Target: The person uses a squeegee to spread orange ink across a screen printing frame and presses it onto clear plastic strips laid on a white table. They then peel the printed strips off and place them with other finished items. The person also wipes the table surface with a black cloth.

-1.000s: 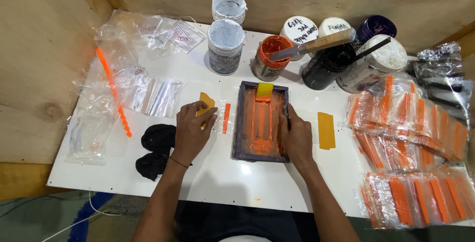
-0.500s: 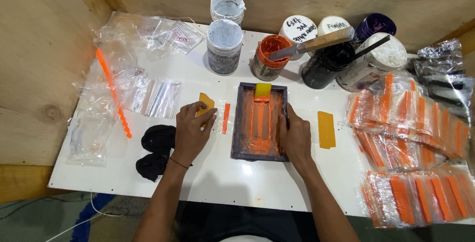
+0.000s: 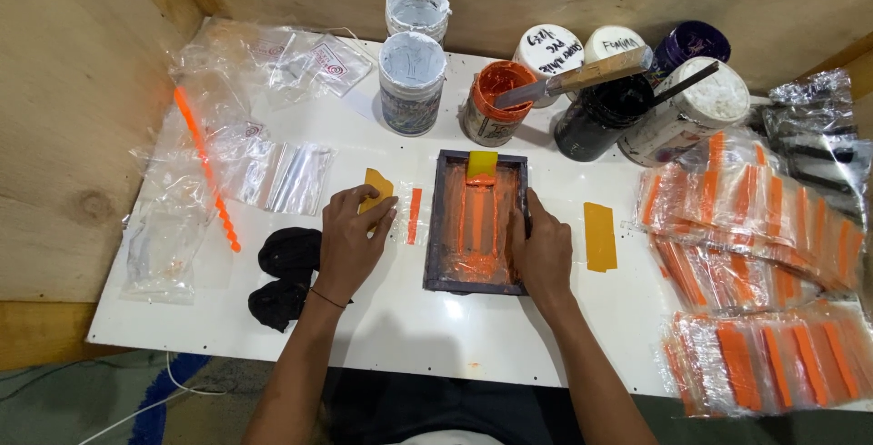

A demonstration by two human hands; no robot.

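**Two hands on a small print frame and a clear pouch**

Two things were in hand. The dark print frame (image 3: 477,222) lay flat on the white desk (image 3: 436,327), near its middle, its mesh smeared with orange ink and a yellow squeegee (image 3: 482,166) resting at its far end. The right hand (image 3: 544,250) lay along the frame's right rail, fingers curled over the edge, pressing rather than lifting. Judged stiff and fairly light; the rails looked the place to grip, since the mesh was wet and would smear.

The left hand (image 3: 350,243) rested flat, palm down, fingers spread, on a clear plastic pouch (image 3: 405,218) bearing an orange stripe, just left of the frame. It gripped nothing. A second yellow squeegee (image 3: 376,188) lay partly under its fingertips. The pouch was judged thin, limp and slippery; pinned by a flat palm it would likely slide less than if pinched.

Around them: an open orange ink pot (image 3: 494,100) behind the frame, a black cloth (image 3: 286,272) beside the left wrist, stacks of printed pouches (image 3: 755,254) well to the right.
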